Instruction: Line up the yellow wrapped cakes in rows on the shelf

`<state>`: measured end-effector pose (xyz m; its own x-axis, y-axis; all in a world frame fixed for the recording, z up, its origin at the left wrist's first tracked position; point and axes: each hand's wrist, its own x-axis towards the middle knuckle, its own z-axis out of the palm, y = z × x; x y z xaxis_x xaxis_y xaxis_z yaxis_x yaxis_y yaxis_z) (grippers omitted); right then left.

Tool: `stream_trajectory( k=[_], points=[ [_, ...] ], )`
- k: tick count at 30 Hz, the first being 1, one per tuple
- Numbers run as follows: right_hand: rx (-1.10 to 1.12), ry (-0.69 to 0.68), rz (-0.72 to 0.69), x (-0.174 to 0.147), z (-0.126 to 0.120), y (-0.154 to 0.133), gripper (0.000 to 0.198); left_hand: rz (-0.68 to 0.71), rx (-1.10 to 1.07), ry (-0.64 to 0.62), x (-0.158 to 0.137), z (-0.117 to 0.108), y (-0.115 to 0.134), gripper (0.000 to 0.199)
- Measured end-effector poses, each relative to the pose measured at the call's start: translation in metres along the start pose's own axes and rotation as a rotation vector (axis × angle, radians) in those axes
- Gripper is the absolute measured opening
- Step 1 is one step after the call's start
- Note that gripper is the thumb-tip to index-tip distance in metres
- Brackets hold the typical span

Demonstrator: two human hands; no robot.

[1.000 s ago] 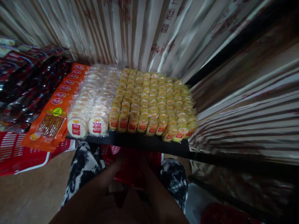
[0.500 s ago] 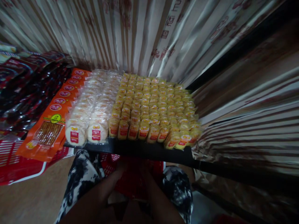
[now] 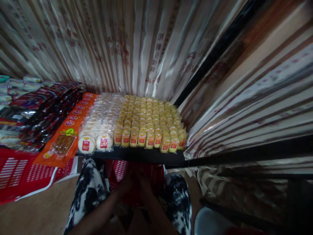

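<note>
Both of my arms reach down between my knees into shadow under the shelf edge. My left hand (image 3: 128, 179) and my right hand (image 3: 142, 179) are close together at a red plastic basket (image 3: 119, 169). It is too dark there to make out their fingers or anything in them. Above them, on the black shelf (image 3: 146, 156), stand rows of yellow wrapped snack cakes (image 3: 149, 120). Round white rice crackers (image 3: 104, 142) in clear wrappers stand beside these, and an orange snack packet (image 3: 64, 143) lies further left.
Dark packets (image 3: 56, 114) are piled at the left of the shelf. A second red basket (image 3: 26, 173) with a white handle sits below them. Striped curtain cloth (image 3: 137, 49) hangs behind and to the right. A pale round object (image 3: 210, 222) is at lower right.
The view has shifted, so the shelf and its snacks appear smaller and further left. My hands have drawn slightly closer together at the basket. The rows of snacks look the same.
</note>
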<state>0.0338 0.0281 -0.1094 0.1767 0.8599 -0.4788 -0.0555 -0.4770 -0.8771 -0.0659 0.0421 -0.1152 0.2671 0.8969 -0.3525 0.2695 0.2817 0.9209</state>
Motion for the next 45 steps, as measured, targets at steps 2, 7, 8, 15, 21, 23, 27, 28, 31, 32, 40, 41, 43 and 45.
stream_trajectory(
  k=[2,7,8,15,21,23,27,28,31,32,40,41,43,45],
  points=[
    [0.160,-0.023,0.076,-0.012,0.000,-0.003,0.036,0.009,0.023,0.008,-0.010,-0.002,0.011,0.037],
    [0.099,-0.110,-0.018,-0.034,-0.006,-0.015,0.040,0.018,0.149,0.089,-0.031,-0.014,0.033,0.032],
    [0.015,-0.114,-0.073,-0.039,-0.008,-0.018,0.042,0.026,0.157,0.092,-0.034,-0.018,0.037,0.032],
    [-0.526,0.088,-0.472,-0.080,-0.030,-0.055,0.040,0.048,0.249,-0.022,-0.052,-0.048,0.081,0.036],
    [-0.821,0.131,-0.781,-0.096,-0.044,-0.078,0.052,0.124,0.201,-0.063,-0.056,-0.054,0.099,0.049],
    [-0.907,0.096,-0.780,-0.100,-0.046,-0.081,0.054,0.076,0.127,-0.071,-0.055,-0.051,0.102,0.048],
    [-0.957,0.087,-0.745,-0.104,-0.046,-0.082,0.044,0.022,-0.019,-0.097,-0.055,-0.045,0.112,0.043],
    [-0.948,0.106,-0.741,-0.104,-0.046,-0.082,0.041,0.036,-0.030,-0.100,-0.056,-0.043,0.115,0.041],
    [-0.892,0.185,-0.723,-0.102,-0.045,-0.086,0.037,0.129,-0.018,-0.067,-0.056,-0.039,0.124,0.037],
    [-0.869,0.203,-0.719,-0.100,-0.045,-0.088,0.037,0.160,-0.011,-0.049,-0.055,-0.038,0.127,0.034],
    [-0.835,0.314,-0.792,-0.075,-0.044,-0.114,0.044,0.248,0.262,0.206,-0.027,-0.031,0.162,0.029],
    [-0.835,0.349,-0.812,-0.071,-0.043,-0.116,0.046,0.276,0.338,0.217,-0.023,-0.031,0.168,0.028],
    [-0.812,0.398,-0.854,-0.064,-0.043,-0.119,0.048,0.328,0.473,0.200,-0.015,-0.031,0.181,0.027],
    [-0.782,0.401,-0.886,-0.058,-0.044,-0.122,0.047,0.376,0.578,0.181,-0.007,-0.032,0.193,0.027]
  ],
)
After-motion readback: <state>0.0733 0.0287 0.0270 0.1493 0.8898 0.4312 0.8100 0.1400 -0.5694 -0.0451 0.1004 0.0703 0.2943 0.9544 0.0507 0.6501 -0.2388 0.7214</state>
